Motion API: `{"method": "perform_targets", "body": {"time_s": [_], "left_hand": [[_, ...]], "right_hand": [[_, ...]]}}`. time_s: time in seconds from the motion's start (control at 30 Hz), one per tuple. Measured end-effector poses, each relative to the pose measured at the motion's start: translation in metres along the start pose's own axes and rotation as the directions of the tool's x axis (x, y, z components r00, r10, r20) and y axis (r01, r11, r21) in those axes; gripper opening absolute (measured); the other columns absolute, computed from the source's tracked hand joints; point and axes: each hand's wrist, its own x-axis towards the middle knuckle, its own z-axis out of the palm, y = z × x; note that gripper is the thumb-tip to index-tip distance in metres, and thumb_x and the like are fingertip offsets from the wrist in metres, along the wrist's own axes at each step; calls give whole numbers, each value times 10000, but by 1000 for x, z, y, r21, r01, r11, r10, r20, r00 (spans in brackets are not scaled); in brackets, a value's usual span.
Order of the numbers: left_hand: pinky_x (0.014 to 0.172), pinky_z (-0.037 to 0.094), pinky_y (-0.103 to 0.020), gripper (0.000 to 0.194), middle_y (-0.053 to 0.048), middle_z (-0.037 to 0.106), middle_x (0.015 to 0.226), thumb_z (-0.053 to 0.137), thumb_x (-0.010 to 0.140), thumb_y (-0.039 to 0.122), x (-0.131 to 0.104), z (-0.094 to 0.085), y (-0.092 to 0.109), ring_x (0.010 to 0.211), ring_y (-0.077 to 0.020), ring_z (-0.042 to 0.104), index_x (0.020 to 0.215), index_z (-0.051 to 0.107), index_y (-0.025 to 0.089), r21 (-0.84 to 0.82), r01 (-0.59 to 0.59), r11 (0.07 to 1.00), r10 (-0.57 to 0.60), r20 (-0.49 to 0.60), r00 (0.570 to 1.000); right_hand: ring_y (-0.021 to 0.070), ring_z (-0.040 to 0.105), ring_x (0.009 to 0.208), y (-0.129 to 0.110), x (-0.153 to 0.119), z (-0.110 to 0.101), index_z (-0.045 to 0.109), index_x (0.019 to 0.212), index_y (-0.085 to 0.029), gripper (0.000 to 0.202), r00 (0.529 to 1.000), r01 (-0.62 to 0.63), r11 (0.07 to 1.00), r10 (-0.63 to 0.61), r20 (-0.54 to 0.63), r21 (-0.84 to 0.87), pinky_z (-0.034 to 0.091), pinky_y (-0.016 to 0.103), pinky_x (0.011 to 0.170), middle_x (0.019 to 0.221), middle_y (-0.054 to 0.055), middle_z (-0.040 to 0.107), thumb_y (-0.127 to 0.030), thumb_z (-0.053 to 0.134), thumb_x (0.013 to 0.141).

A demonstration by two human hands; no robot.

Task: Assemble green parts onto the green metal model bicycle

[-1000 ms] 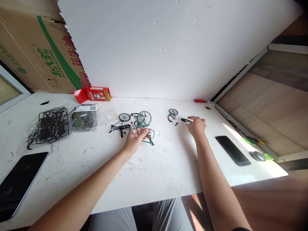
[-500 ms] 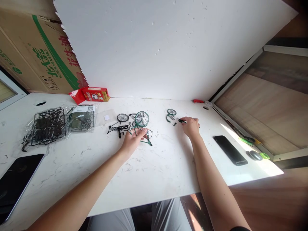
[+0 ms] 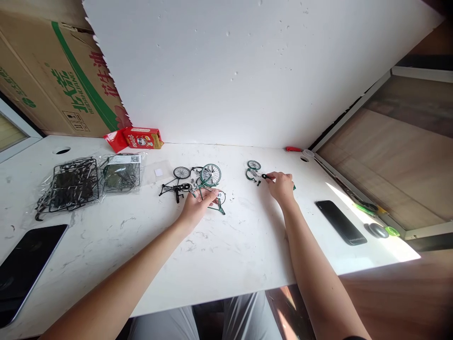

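Note:
My left hand (image 3: 196, 206) is closed on a green model bicycle frame (image 3: 220, 206), low over the table. Just beyond it, a green-rimmed wheel (image 3: 211, 174) and a black-rimmed wheel (image 3: 181, 173) lie beside a black bicycle part with pedals (image 3: 175, 188). To the right, my right hand (image 3: 282, 186) is closed around a small part; a black round end (image 3: 265, 176) pokes out at the fingertips and a bit of green shows on the far side. Near those fingers rest a small wheel (image 3: 254, 165) and a curved green fender (image 3: 249, 176).
Bagged black sprues (image 3: 72, 184) and a second bag (image 3: 122, 174) lie at left. A tablet (image 3: 30, 269) is at the front left, a phone (image 3: 340, 222) at right. A red box (image 3: 145, 138) stands at the back, near a carton (image 3: 60, 80). A white board (image 3: 247, 71) rises behind.
The view has shifted slightly, moving everything a little to the right. Both hands keep their hold and have hardly moved; the small green parts by my right hand look slightly rearranged.

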Motion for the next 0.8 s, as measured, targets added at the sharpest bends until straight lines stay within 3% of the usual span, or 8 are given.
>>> {"method": "perform_targets", "body": {"time_s": [0.2, 0.3, 0.47, 0.63, 0.8], "left_hand": [[814, 550, -378, 440, -99, 794, 883, 889, 742, 548, 0, 1, 2, 835, -247, 734, 938, 809, 163, -20, -3, 1000, 4, 23, 1000], [815, 553, -383, 448, -120, 806, 926, 838, 791, 583, 0, 1, 2, 869, -265, 747, 945, 809, 163, -18, -7, 1000, 8, 20, 1000], [816, 554, -389, 444, -125, 813, 980, 822, 802, 593, 1, 1, 0, 892, -280, 752, 956, 818, 177, -24, 2, 1000, -2, 12, 1000], [823, 567, -404, 449, -117, 799, 938, 852, 781, 588, 3, 1, -3, 842, -264, 740, 942, 815, 170, -38, 6, 999, -7, -27, 1000], [838, 585, -416, 402, -96, 793, 893, 875, 771, 556, 5, 1, -5, 824, -260, 744, 900, 798, 183, -61, -18, 998, 16, -27, 999]], "right_hand": [[332, 574, 1181, -14, -6, -4, 742, 1182, -184, 354, 992, 45, 986, -25, -127, 158, 471, 413, 905, 1046, 142, 778, -380, 525, 982], [300, 633, 1026, -25, -12, -6, 780, 1199, -189, 390, 981, 122, 941, -66, -182, 314, 486, 410, 897, 934, 111, 769, -391, 543, 965], [238, 631, 828, -46, -27, -3, 807, 1273, -196, 471, 986, 163, 822, -119, -114, 546, 507, 382, 776, 975, 95, 754, -479, 604, 956], [250, 680, 959, -66, -44, 5, 796, 1299, -210, 526, 968, 220, 735, -245, -51, 642, 508, 367, 758, 1117, 112, 763, -593, 658, 965], [273, 735, 1022, -79, -55, 7, 792, 1257, -239, 540, 961, 116, 622, -266, 70, 774, 535, 377, 784, 1086, 96, 805, -658, 728, 922]]}}
